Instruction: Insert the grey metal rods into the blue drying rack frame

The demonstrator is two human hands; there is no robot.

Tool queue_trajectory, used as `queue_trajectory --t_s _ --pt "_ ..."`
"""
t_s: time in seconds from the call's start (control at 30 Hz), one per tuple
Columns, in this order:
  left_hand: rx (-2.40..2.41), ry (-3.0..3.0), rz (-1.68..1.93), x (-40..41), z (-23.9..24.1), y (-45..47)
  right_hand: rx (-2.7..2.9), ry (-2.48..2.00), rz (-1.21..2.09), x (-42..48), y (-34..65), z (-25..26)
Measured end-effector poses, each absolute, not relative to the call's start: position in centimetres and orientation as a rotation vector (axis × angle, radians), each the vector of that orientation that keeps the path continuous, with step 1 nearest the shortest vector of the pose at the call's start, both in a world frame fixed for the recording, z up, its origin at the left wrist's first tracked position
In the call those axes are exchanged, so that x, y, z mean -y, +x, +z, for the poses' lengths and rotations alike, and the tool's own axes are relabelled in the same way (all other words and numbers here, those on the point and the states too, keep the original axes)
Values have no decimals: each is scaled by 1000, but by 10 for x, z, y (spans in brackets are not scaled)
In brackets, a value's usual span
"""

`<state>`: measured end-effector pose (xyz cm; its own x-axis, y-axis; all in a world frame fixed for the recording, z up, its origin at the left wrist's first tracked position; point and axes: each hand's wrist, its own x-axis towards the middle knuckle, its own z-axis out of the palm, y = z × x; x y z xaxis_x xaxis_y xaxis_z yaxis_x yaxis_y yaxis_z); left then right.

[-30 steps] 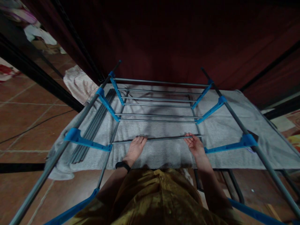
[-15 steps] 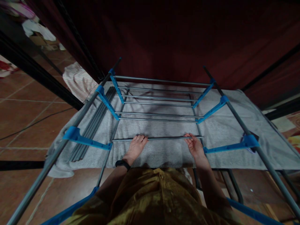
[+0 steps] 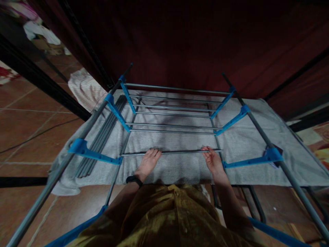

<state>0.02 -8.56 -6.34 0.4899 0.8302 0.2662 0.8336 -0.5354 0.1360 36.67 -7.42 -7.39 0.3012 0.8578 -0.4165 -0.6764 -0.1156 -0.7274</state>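
Observation:
A thin grey metal tube (image 3: pixel 182 151) lies crosswise between the two sides of a rack frame. My left hand (image 3: pixel 149 160) is closed over it from above, left of its middle. Near its right end, my right hand (image 3: pixel 212 160) holds the same tube between thumb and fingers, palm turned up. The tube's ends are close to the blue plastic brackets, left bracket (image 3: pixel 95 154) and right bracket (image 3: pixel 253 161); I cannot tell whether they touch. Farther back, several crossbars (image 3: pixel 172 127) join the smaller blue brackets (image 3: pixel 118 113) of the rack.
Several loose grey tubes (image 3: pixel 102 137) lie bundled at the left on the grey cloth (image 3: pixel 169 171) covering the table. Side poles (image 3: pixel 259 127) slope toward me on both sides. A dark red curtain (image 3: pixel 180 44) hangs behind. A small dark object (image 3: pixel 279 148) lies behind the right bracket.
Almost nothing differs. The tube and both hands stay in place, with at most a very slight shift of the tube to the left.

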Motion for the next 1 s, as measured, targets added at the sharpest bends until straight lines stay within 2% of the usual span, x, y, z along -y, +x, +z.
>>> queue_trajectory --t_s 1.0 --pt "1697 -2513 -568 86 -54 -1 194 -1020 1235 78 360 -71"
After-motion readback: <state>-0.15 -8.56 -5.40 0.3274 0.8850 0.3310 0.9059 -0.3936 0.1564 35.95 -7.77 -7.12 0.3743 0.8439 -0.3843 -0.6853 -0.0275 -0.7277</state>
